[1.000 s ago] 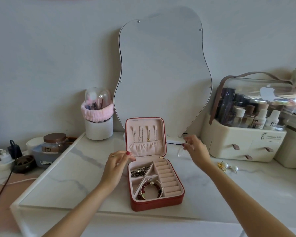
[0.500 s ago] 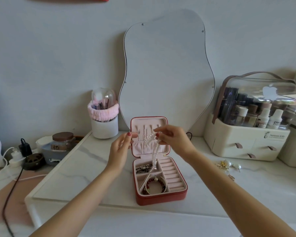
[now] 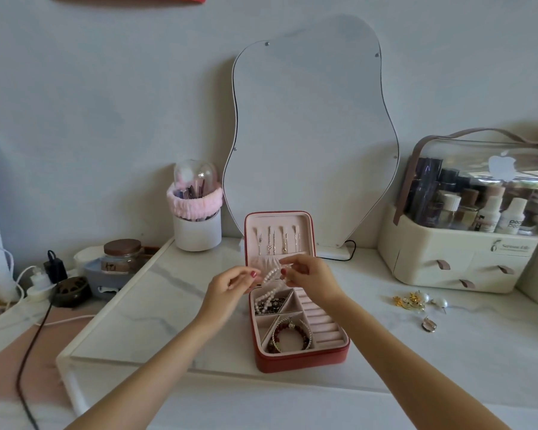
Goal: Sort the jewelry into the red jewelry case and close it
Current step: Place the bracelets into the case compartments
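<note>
The red jewelry case [image 3: 302, 361] stands open on the marble tabletop, lid upright with several necklaces hung inside it. A pearl strand [image 3: 272, 282] hangs between my hands above the case's back left compartment, its lower end trailing into that compartment. My right hand [image 3: 308, 273] pinches the strand's upper end. My left hand [image 3: 230, 285] pinches it at the left. A red bead bracelet [image 3: 289, 335] lies in the front compartment. Gold and pearl earrings [image 3: 416, 301] lie loose on the table to the right, with one more piece [image 3: 429, 324] nearer me.
A wavy mirror [image 3: 311, 135] leans on the wall behind the case. A white brush holder with a pink band [image 3: 196, 218] stands at the back left. A cream cosmetics organizer [image 3: 460, 256] sits at the right. Jars, chargers and cables crowd the far left.
My right hand came from the table at the right to above the case with the pearl strand. My left hand left the lid and joined it; the strand has sunk toward the back left compartment.
</note>
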